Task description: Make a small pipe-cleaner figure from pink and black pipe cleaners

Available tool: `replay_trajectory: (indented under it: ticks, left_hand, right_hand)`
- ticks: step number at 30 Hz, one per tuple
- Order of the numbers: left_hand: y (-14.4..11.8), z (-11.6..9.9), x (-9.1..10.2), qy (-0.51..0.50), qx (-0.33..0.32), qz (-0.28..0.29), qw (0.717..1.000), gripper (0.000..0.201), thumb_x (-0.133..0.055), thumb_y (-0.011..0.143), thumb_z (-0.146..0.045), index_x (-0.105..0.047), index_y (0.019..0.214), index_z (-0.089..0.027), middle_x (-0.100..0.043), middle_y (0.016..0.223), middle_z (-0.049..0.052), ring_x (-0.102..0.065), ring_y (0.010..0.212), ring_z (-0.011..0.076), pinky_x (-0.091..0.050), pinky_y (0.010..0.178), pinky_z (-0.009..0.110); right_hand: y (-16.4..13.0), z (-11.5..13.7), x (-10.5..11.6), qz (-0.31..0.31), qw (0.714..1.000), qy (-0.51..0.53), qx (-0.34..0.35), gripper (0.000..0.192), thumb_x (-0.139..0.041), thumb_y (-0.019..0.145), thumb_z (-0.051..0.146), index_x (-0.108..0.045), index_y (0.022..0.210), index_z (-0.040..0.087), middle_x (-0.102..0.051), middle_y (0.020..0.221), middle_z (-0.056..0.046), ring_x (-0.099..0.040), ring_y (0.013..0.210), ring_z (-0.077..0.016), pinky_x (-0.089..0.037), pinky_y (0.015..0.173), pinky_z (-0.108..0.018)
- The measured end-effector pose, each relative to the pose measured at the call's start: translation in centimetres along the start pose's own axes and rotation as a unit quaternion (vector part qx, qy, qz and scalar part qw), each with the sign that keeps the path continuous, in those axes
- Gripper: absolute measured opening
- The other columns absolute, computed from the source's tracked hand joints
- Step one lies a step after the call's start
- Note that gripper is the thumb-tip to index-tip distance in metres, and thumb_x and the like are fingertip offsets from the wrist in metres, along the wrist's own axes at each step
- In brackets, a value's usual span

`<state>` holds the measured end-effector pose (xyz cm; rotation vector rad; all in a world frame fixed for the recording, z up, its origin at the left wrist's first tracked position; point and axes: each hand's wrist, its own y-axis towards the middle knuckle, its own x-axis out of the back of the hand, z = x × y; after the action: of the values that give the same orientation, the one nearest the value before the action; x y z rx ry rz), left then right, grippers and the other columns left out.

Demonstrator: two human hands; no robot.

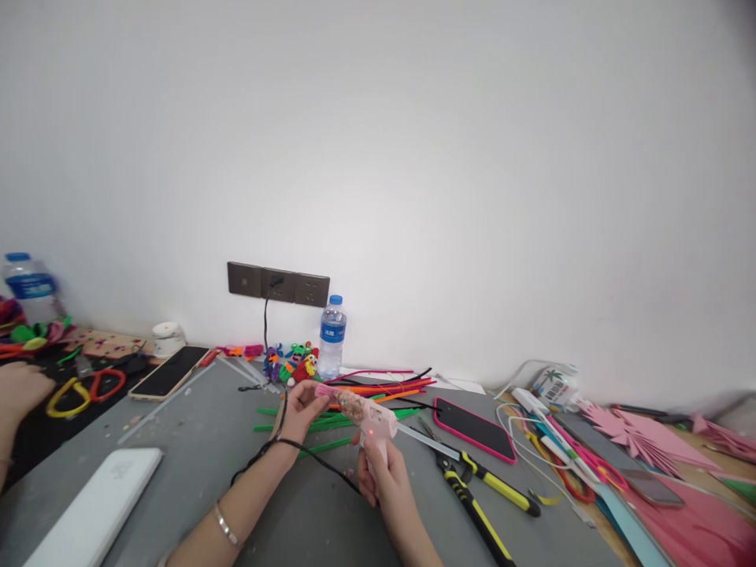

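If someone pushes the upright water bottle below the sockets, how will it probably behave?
The water bottle would probably tip if pushed near its blue cap, being tall and narrow. Its round body would likely roll once down. Its clear, plastic-looking side may dent if squeezed.

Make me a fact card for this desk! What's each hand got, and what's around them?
Left hand: pinching a small pink piece
Right hand: gripping a pink glue gun
Glue gun light: red
Glue gun back: glue stick poking out
Pink piece touching glue gun: can't tell
Right of right hand: yellow-and-black pliers, pink-edged phone
By the wall: water bottle, little fuzzy figures
Far left: another person's hand
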<state>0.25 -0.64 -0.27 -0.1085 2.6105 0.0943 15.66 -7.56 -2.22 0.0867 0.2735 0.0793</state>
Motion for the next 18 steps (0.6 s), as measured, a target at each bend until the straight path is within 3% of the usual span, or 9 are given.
replay_trajectory:
  ticks: [8, 18]
  left_hand:
    - [0.2, 0.3, 0.3, -0.013, -0.010, -0.012, 1.000, 0.041, -0.090, 0.045, -0.034, -0.065, 0.072, -0.016, -0.074, 0.068, 0.000, -0.069, 0.064, 0.0153, -0.057, 0.063, 0.024]
    - [0.6, 0.7, 1.2, 0.001, -0.067, -0.023, 0.998, 0.038, -0.087, 0.053, -0.035, -0.066, 0.078, -0.016, -0.074, 0.073, 0.001, -0.068, 0.068, 0.0159, -0.056, 0.064, 0.025]
  right_hand:
    - [0.1, -0.3, 0.0, -0.019, 1.000, -0.002, -0.003, 0.050, -0.056, 0.078, 0.066, -0.056, 0.080, 0.015, -0.034, 0.040, 0.012, -0.022, 0.028, -0.0026, -0.020, 0.031, -0.017]
    - [0.2, 0.9, -0.3, -0.050, 0.998, -0.030, -0.016, 0.055, -0.059, 0.070, 0.072, -0.050, 0.077, 0.018, -0.036, 0.041, 0.012, -0.026, 0.029, -0.0038, -0.021, 0.032, -0.019]
